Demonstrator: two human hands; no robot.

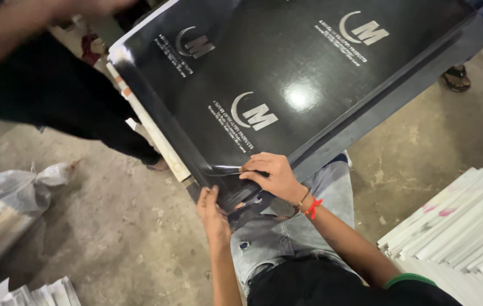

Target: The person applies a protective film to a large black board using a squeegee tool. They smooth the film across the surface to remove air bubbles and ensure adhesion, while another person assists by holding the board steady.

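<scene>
Sheets, glossy black w/ pale printed marks, stacked in a big pile (287, 73) across my knees, tilted, near corner pointing down at me. My right hand (272, 177) lies flat-ish on that corner, fingers curled down & pressing on the top sheet, where a lifted edge shows as a shiny curl just under the fingertips (251, 168). My left hand (214, 212) is below, at the pile's lower edge, fingers closed round the corner of the stack, thumb on top; can't tell how many sheets it pinches. Hands near each other, not touching. Red thread band (313, 207) plus a thin bangle on my right wrist. Light jeans (287, 232) under the pile, dark top w/ green cuff at my right sleeve.

Another person's arm (20, 22) crosses top left, blurred, over dark clothing. A sandalled foot (456, 78) stands top right on the concrete floor (111, 226). Clear plastic bag (9, 204), knotted, w/ something silvery inside sits left. White sheet stacks (462, 226) lie right of me, another small bunch bottom left.
</scene>
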